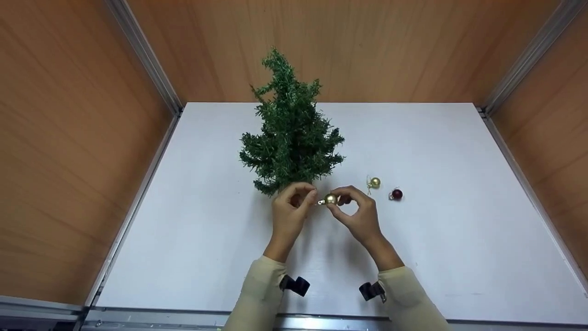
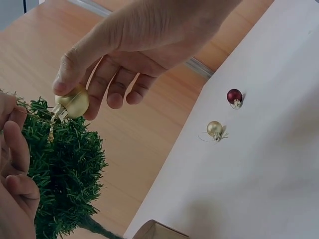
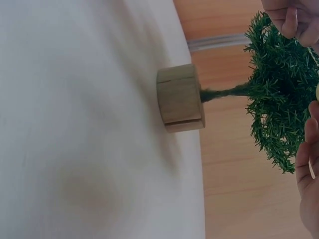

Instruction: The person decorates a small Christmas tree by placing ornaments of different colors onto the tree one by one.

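Observation:
My right hand [image 1: 360, 216] pinches a gold bauble [image 1: 330, 198] between thumb and fingertips. In the left wrist view, the bauble's cap and gold hanging string [image 2: 51, 130] point away from the right hand. My left hand [image 1: 289, 211] pinches the string with thumb and index finger, just left of the bauble. Both hands are in front of the lower branches of a small artificial Christmas tree [image 1: 291, 124]. The right wrist view shows the tree's round wooden base [image 3: 180, 98] and thin trunk, with both hands only partly visible at its right edge.
A second gold bauble [image 1: 375, 182] with its string and a dark red bauble [image 1: 397, 194] lie on the white table [image 1: 459, 248], right of the tree. Wooden panels [image 1: 390, 50] with metal rails enclose the back and sides.

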{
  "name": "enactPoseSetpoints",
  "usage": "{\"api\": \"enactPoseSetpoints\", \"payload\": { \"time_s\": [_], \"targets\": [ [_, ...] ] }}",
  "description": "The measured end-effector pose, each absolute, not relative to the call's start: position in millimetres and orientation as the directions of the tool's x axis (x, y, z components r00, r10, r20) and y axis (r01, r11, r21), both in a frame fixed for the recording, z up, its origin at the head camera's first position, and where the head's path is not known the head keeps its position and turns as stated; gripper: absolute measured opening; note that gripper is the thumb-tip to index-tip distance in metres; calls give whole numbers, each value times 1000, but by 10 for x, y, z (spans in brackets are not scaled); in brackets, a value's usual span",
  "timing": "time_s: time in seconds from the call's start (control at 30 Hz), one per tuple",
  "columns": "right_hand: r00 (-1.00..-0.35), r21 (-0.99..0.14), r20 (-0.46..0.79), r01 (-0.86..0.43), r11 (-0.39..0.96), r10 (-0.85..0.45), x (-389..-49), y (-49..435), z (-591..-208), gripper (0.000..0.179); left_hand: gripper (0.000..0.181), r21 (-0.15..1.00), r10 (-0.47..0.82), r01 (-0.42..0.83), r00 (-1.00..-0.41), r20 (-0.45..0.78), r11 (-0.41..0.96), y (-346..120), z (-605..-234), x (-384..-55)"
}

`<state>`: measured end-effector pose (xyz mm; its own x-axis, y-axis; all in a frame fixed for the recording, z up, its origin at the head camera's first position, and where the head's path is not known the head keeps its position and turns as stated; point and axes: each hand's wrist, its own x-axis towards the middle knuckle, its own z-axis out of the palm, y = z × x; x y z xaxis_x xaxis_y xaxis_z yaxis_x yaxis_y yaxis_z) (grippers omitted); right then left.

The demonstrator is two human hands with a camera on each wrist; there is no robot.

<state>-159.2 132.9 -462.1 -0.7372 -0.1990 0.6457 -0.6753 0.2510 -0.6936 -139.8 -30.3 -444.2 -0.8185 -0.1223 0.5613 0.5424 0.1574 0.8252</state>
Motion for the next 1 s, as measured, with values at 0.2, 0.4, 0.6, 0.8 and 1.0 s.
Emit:
{"api": "enactPoseSetpoints", "payload": {
  "time_s": [0.2, 0.4, 0.6, 0.8, 1.0],
  "targets": [
    [-756, -710, 628, -654, 259, -186, -1557, 1323, -4635, 28, 6, 823, -124, 544, -816, 564, 164, -304, -4446, -1397],
    [-773, -728, 605, -635, 259, -191, -1538, 1310, -4650, 24, 6, 824, -123, 545, -817, 563, 154, -315, -4431, -1402],
    [-770, -730, 606, -638, 245, -200, -1532, 1297, -4675, 22, 6, 819, -128, 553, -811, 571, 156, -323, -4408, -1403],
    [-770, -731, 603, -638, 241, -209, -1532, 1280, -4703, 21, 5, 811, -136, 561, -801, 583, 165, -324, -4393, -1405],
    [-789, -755, 576, -614, 231, -213, -1521, 1262, -4740, 20, 4, 802, -134, 570, -793, 594, 180, -308, -4380, -1407]
  ]
}}
